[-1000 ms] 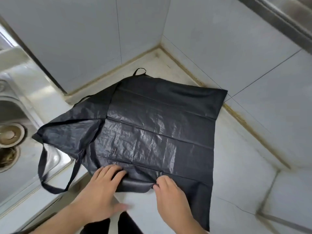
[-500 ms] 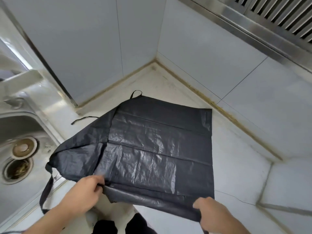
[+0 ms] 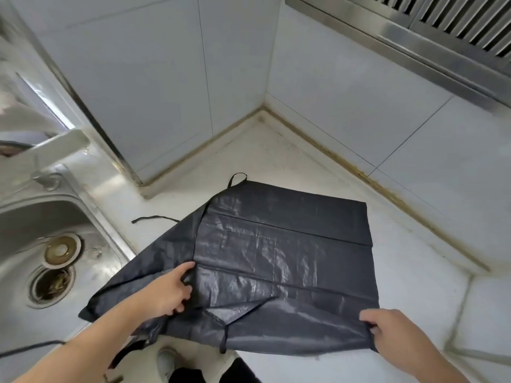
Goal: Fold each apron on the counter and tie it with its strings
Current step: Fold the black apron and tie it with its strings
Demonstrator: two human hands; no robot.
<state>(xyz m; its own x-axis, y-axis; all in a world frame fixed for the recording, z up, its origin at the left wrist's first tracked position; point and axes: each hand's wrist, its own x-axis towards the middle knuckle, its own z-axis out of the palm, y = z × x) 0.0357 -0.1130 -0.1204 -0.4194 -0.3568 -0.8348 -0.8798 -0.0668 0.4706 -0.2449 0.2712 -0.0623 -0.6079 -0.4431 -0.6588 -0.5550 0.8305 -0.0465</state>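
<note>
We pinch the black apron's (image 3: 276, 258) near edge, left hand (image 3: 166, 293) and right hand (image 3: 387, 331) both clamped on it. Folding has barely begun; its strings (image 3: 154, 218) lie loose, untied

I see apron (image 3: 279, 261): glossy black, faint crease lines | strings (image 3: 154, 218): black | counter (image 3: 276, 161): off-white, brownish grime along far edges | sink (image 3: 41, 244): silver steel, brassy drain | wall tiles (image 3: 138, 78): pale grey-white

Creased, glossy black plastic apron (image 3: 279, 261) on white counter (image 3: 409, 277), near edge pinched between left hand (image 3: 166, 294) and right hand (image 3: 387, 330).
</note>
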